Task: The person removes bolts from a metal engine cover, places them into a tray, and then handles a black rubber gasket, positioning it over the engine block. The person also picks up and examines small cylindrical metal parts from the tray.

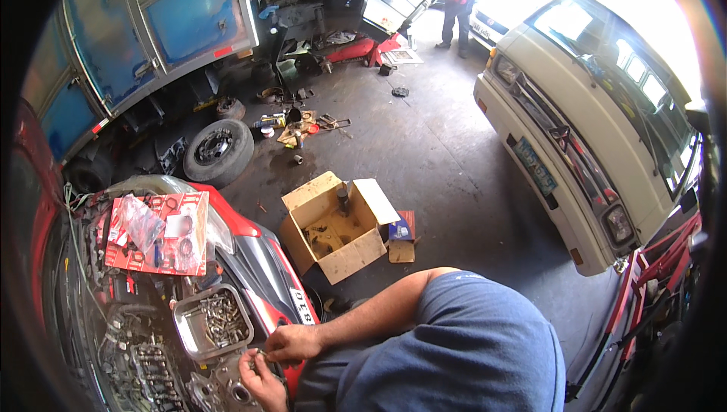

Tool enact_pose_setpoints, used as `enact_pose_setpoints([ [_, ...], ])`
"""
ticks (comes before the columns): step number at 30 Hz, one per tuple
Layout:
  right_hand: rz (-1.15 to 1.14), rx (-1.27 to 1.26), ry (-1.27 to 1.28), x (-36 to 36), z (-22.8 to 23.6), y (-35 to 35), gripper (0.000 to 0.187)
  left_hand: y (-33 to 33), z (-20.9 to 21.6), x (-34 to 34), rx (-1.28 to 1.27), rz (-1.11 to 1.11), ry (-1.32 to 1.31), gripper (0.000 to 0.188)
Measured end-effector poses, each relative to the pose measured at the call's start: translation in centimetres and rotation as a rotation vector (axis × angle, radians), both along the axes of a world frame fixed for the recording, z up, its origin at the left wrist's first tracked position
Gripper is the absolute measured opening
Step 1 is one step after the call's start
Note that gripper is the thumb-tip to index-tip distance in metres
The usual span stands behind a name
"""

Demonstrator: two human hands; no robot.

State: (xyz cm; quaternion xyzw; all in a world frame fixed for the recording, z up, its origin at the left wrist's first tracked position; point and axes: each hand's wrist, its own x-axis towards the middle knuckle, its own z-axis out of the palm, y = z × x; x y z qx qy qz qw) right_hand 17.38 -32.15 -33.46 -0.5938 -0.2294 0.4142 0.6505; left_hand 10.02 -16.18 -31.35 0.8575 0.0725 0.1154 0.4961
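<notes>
My left hand is closed in a pinch at the front of the engine bay, its fingertips against a small shiny piece too small to name. Right beside it, my right hand has its fingers curled and meets the left at that piece. What the right hand itself grips is hidden. Just beyond the hands, a metal tray holds many loose bolts. Under and left of the hands lie greasy metal engine parts.
A red-and-white gasket package with plastic bags lies across the engine bay. On the floor stand an open cardboard box, a wheel and scattered tools. A white van is at right, a blue truck far left; a person stands behind.
</notes>
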Motion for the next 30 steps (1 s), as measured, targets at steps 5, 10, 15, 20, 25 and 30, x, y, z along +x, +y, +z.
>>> enact_pose_setpoints([
  [5, 0.006, -0.027, -0.078, 0.0, -0.4, -0.2, 0.033, 0.5, -0.1, 0.3, -0.176, -0.087, 0.09, 0.026],
  [10, 0.02, 0.01, -0.136, -0.1, -0.5, -0.1, 0.03, 1.3, -1.1, 0.3, -0.273, -0.119, 0.077, 0.023],
  [15, -0.038, 0.094, 0.018, -0.3, 0.1, -0.3, 0.027, 0.9, -1.4, 0.3, -0.369, -0.131, 0.027, 0.021],
  [20, -0.003, 0.109, 0.034, -0.3, 0.2, -0.1, 0.028, 0.5, -0.5, 0.1, -0.144, -0.051, -0.038, 0.022],
  [25, 0.013, 0.112, -0.042, -0.3, 0.3, 0.3, 0.031, 0.0, 0.9, -0.3, -0.066, 0.024, -0.028, 0.025],
  [30, -0.004, 0.07, -0.173, -0.5, 0.8, -0.1, 0.033, -0.2, 2.0, -0.3, 0.038, -0.027, 0.012, 0.031],
])
